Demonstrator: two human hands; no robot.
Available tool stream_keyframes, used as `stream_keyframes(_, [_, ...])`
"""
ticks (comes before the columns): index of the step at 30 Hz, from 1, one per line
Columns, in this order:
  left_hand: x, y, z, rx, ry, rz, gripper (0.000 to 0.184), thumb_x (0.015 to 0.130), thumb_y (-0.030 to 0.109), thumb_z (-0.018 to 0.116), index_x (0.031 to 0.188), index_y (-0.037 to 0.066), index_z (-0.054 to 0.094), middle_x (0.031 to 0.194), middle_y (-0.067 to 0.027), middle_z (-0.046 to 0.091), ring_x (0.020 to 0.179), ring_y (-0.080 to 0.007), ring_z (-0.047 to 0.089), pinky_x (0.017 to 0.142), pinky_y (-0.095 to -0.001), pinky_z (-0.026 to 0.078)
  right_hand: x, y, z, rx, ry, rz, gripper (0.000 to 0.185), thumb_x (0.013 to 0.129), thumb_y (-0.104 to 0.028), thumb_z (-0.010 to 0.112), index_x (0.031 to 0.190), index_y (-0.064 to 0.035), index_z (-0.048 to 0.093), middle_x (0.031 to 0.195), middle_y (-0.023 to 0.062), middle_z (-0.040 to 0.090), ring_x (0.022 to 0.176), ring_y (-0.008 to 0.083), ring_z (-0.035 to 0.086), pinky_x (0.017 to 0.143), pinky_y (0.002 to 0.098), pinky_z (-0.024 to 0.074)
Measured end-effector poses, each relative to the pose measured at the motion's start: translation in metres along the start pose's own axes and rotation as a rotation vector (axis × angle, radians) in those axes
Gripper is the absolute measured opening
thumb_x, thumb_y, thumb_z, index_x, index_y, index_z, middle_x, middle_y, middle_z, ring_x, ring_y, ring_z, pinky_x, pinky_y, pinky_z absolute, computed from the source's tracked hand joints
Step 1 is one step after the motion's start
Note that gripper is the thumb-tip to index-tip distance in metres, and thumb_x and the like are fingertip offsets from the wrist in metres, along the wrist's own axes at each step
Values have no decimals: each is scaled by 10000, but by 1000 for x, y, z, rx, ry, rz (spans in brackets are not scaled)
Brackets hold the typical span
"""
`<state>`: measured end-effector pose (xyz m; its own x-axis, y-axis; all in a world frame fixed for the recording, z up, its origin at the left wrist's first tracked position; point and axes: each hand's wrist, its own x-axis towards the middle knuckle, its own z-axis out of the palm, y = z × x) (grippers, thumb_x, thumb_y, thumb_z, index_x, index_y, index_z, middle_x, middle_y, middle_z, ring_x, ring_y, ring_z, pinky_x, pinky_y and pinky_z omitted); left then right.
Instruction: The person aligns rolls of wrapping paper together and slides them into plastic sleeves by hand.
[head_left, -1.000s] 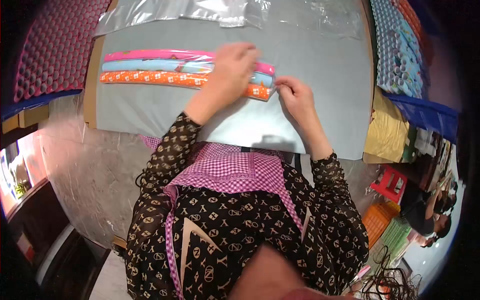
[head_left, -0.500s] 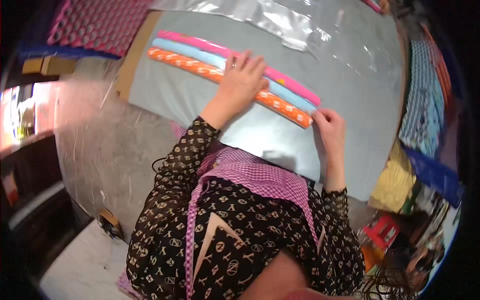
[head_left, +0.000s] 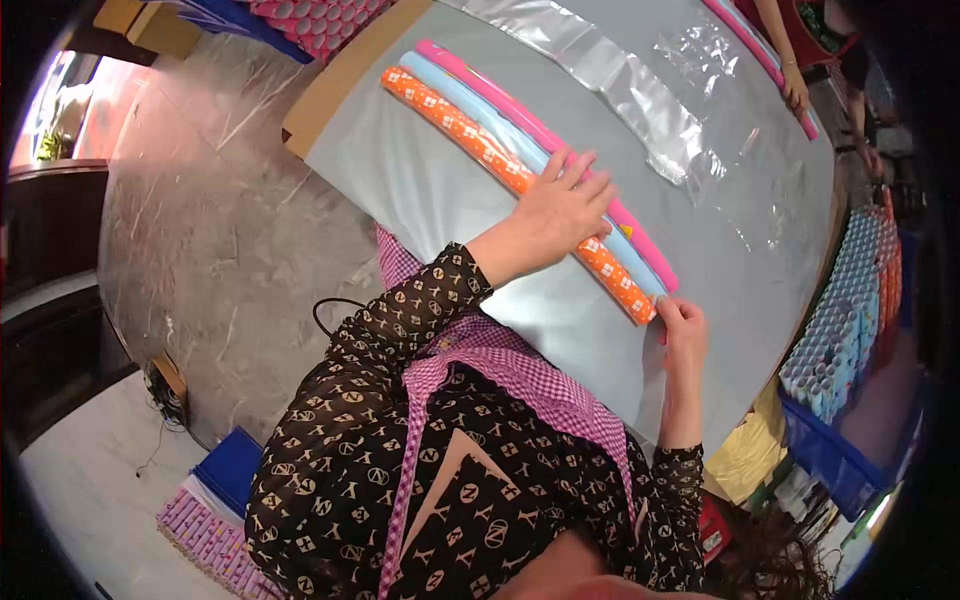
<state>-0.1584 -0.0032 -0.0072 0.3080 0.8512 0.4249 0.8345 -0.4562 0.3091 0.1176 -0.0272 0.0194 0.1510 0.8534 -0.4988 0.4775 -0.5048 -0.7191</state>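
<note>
Three long wrapping-paper rolls lie side by side, slanting down to the right: an orange patterned roll, a light blue roll and a pink roll. A shine on them suggests clear film. Across their lower half rests my left hand, fingers stretched out and slightly apart, palm side down. At their lower right end is my right hand, thumb and forefinger pinched together beside the ends of the blue and orange rolls. What sits between those fingertips is too small to make out.
Beyond the rolls, clear plastic sleeves spread over the grey-covered table. At the upper right, another person's hand touches a pink roll. Blue crates with stacked rolls stand right; a cardboard edge borders the table's left.
The view has turned, so the rolls slant more steeply and sit further right. Both hands keep their places on the rolls. Another person's arm now shows at the upper right.
</note>
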Motion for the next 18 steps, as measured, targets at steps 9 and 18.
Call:
stream_keyframes(9, [-3, -2, -4, -20, 6, -4, 486, 843, 336, 649, 1201, 13, 591, 1275, -104, 578, 1293, -350, 440, 1094, -548, 286, 9, -14, -7, 47, -118, 189, 214, 787, -230, 712, 802, -27, 648, 652, -12, 528, 479, 74, 419, 414, 247, 304])
stream_keyframes(18, [-3, -4, 1, -90, 85, 15, 464, 811, 332, 669, 1123, -7, 611, 1211, -134, 586, 1249, -398, 469, 1091, -549, 282, 22, -16, -16, 115, -233, 327, 221, 810, -229, 717, 826, -26, 632, 628, -13, 485, 470, 92, 427, 378, 257, 343])
